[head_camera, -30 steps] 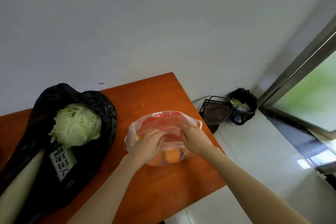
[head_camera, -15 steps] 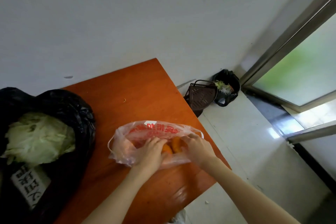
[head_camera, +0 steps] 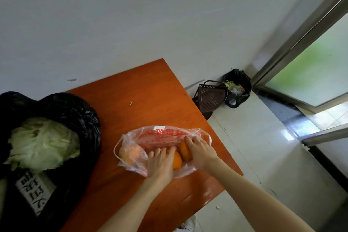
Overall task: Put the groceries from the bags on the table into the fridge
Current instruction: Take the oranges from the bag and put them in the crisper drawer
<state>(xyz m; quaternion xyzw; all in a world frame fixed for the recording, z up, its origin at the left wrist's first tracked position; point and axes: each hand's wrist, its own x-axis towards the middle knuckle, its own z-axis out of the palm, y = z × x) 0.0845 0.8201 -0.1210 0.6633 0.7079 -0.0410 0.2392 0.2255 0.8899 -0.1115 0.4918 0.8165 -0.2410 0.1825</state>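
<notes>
A thin clear plastic bag (head_camera: pixel 162 134) with red print lies on the orange wooden table (head_camera: pixel 143 88). Both hands are inside its mouth. My left hand (head_camera: pixel 160 164) grips one orange (head_camera: pixel 177 161). My right hand (head_camera: pixel 200 149) grips a second orange (head_camera: pixel 184 149) right beside it. A third orange (head_camera: pixel 130 153) rests in the bag's left end, seen through the plastic. At the left, a black bag (head_camera: pixel 75 111) holds a pale green cabbage (head_camera: pixel 42 143) and a packet with a white label (head_camera: pixel 33 192).
The table's right edge and near corner border white floor tiles (head_camera: pixel 263 156). On the floor by the wall stand a brown perforated basket (head_camera: pixel 211 98) and a black-lined waste bin (head_camera: pixel 238 88). A metal-framed glass door (head_camera: pixel 308 73) is at the right.
The bag has been pulled open and flattened, and two oranges now show bare in my hands. The camera has shifted, so the black bag sits further left.
</notes>
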